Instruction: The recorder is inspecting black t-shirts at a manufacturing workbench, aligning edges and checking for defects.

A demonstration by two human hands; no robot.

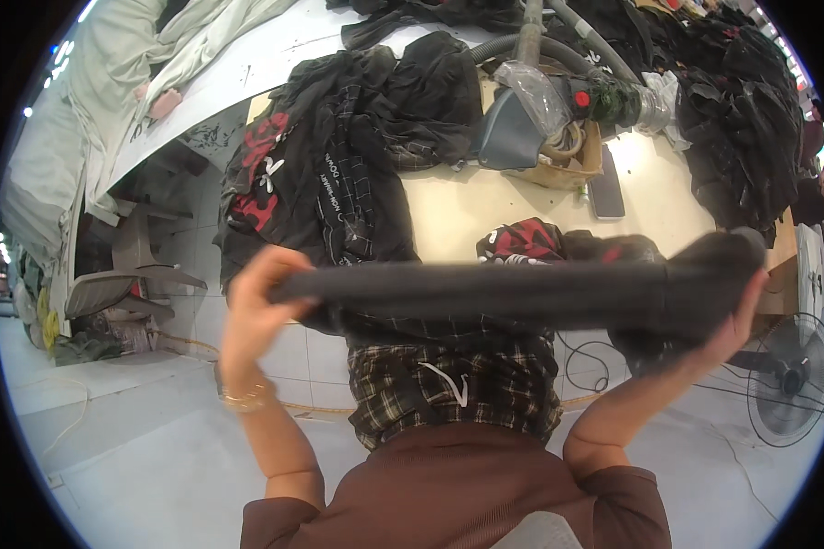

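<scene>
A long black garment (513, 295) is stretched nearly level between my hands, above the near edge of the table. My left hand (261, 302) has its fingers closed round the narrow left end. At the wider, bunched right end, my right hand (740, 320) grips the cloth from its outer side; part of that hand is hidden behind the fabric. Motion blurs the garment, and its exact kind does not show. Just beyond it lies a black cloth piece with red patches (526, 242), partly covered by the stretched cloth.
A heap of black garments (366, 156) covers the table's left side; another pile (737, 137) hangs at the right. Between them stand a grey machine head (508, 128) with hoses, a cardboard box (568, 169) and a phone (606, 188). A fan (792, 375) and a chair (124, 265) flank the table.
</scene>
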